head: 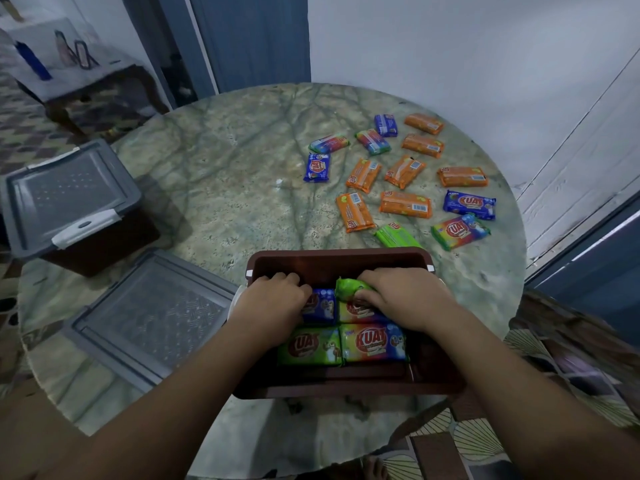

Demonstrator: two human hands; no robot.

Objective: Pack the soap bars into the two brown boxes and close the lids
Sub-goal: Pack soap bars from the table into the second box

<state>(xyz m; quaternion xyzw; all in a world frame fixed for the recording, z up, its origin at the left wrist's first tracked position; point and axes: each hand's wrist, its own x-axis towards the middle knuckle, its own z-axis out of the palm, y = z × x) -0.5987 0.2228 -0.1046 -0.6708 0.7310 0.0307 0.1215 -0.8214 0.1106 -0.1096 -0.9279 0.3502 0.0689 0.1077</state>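
Observation:
An open brown box stands at the table's near edge with several wrapped soap bars inside. My left hand is in the box, fingers curled onto a blue bar. My right hand grips a green bar tilted above a rainbow bar. In front lie a green bar and a rainbow bar. Several loose bars, mostly orange, lie scattered at the table's far right. A second brown box with its grey lid on stands at the left edge.
A loose grey lid lies flat on the round marble table, left of the open box. A wall and blue door frame stand behind the table. A low side table with a blue bottle is at far left.

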